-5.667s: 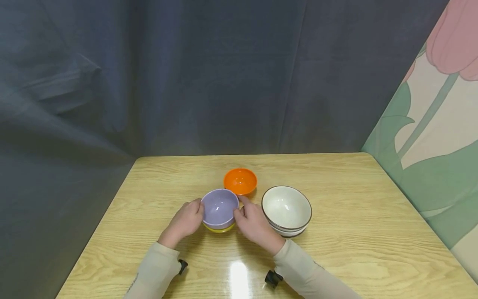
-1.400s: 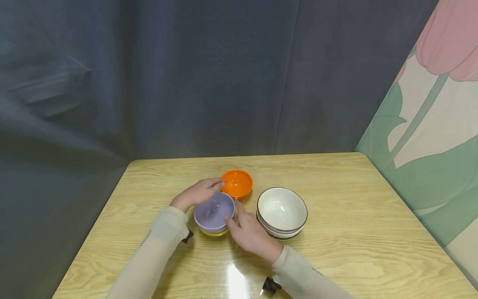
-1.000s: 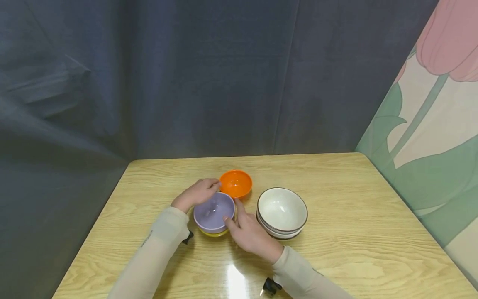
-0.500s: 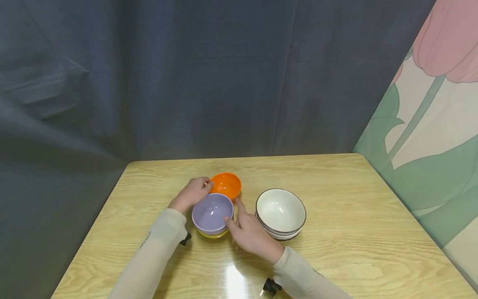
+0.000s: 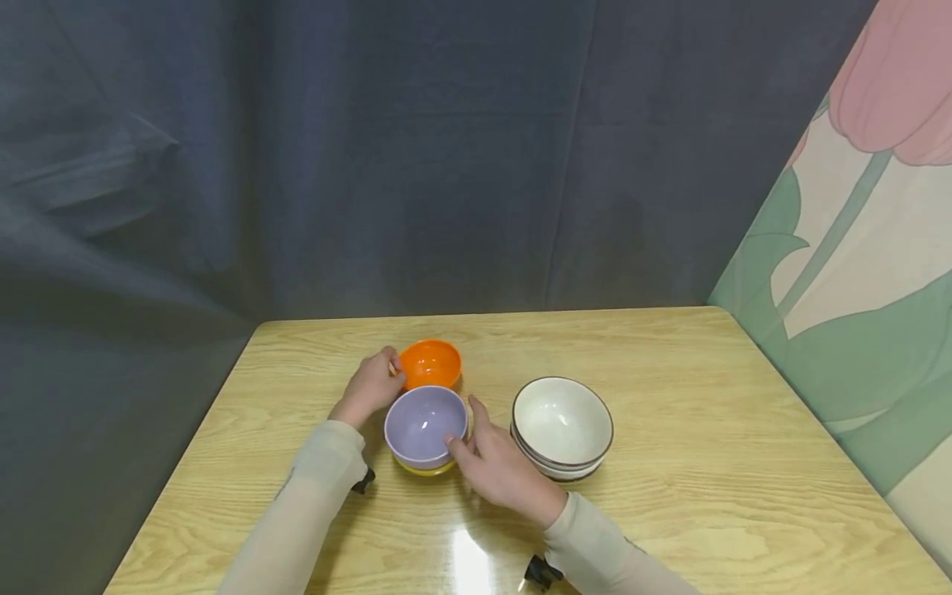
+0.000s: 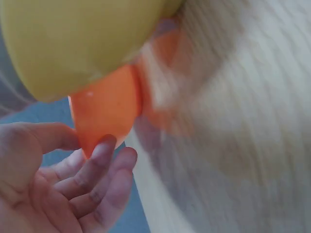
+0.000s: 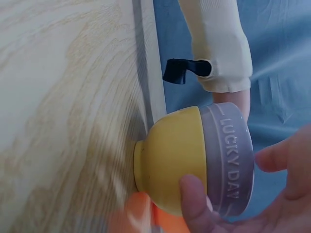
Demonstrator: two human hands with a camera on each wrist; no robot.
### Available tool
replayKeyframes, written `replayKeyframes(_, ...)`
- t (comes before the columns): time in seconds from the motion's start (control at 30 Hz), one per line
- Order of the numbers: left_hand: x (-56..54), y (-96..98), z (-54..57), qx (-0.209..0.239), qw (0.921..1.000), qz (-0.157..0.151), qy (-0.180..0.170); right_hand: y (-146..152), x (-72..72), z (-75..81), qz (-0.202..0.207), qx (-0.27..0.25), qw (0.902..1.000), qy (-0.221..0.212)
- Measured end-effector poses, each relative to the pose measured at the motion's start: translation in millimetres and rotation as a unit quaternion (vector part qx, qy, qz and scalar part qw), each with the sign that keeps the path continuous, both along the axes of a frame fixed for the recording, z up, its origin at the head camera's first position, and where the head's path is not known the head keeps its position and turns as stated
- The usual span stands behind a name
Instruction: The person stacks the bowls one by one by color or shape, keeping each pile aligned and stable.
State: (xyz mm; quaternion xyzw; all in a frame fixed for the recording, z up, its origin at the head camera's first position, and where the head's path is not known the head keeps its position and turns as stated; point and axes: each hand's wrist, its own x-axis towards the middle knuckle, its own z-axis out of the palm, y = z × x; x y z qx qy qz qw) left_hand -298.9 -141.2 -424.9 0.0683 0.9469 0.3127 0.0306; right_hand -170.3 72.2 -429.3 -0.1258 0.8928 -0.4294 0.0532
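Note:
My left hand (image 5: 369, 384) pinches the left rim of an orange bowl (image 5: 431, 362), which sits just behind the purple bowl. In the left wrist view the thumb and fingers meet at the edge of this orange bowl (image 6: 104, 114). The purple bowl (image 5: 424, 421) is nested in a yellow bowl (image 5: 426, 469) and bears raised letters reading LUCKY DAY in the right wrist view. At the stack's right side, my right hand (image 5: 502, 467) holds the purple bowl's wall, thumb at the rim and a finger outside against the yellow bowl (image 7: 175, 150).
To the right of my right hand stands a stack of white bowls (image 5: 563, 421) with dark rims. All rest on a light wooden table (image 5: 706, 463). A dark blue cloth (image 5: 446, 165) hangs behind, and a tulip-patterned cloth (image 5: 863, 347) hangs at the right.
My left hand has left the purple bowl's rim, taken the orange bowl's edge and slid that bowl left behind the purple one. The right hand stays at the stack.

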Motion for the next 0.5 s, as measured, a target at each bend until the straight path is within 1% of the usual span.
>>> replayKeyframes(0.13, -1.8, -4.7, -4.4, 0.007, 0.9998, 0.017, -0.001, 1, 1.7, 3.6, -0.003, 0.017, 0.9997, 0.017)
replayKeyframes(0.2, -2.9, -6.3, -7.7, 0.007, 0.9997, 0.022, -0.005, 1, 3.1, 5.9, -0.006, 0.026, 0.9995, 0.018)
replayKeyframes(0.3, -4.1, -8.3, -13.9, 0.008, 0.9997, 0.021, -0.01, 1, 4.8, 8.7, -0.01, 0.036, 0.9992, 0.018)
replayKeyframes(0.37, -4.6, -9.4, -17.9, 0.019, 0.9996, 0.021, -0.009, 0, 5.2, 9.6, -0.012, 0.039, 0.9989, 0.022)
replayKeyframes(0.5, -2.8, -10.8, -21.9, 0.045, 0.9985, 0.027, 0.014, 0, 3.8, 9.1, -0.013, 0.039, 0.9987, 0.032)
